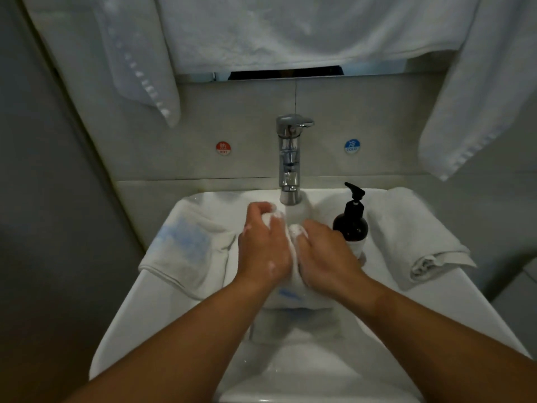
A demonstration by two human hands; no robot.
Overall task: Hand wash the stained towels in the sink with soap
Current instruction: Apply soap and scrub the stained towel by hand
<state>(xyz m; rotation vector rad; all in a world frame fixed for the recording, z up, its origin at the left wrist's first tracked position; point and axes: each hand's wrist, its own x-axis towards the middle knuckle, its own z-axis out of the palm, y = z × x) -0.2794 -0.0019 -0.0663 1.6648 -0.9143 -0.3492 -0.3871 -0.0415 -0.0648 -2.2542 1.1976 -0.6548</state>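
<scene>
Two round stickers sit on the tiled wall (174,135) behind the tap (289,158). Left of the tap, the red sticker (223,148) reads "HOT" beneath a small white mark too small to read. Right of the tap, the blue sticker (352,146) reads "COLD" under a similar mark.

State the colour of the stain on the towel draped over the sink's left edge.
Light blue, on a white towel; the head view shows it.

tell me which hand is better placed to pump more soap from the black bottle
Right, probably. The right hand sits just beside the black pump bottle, while the left hand is on the far side of the soapy towel and would have to cross over. Both grip that towel.
</scene>
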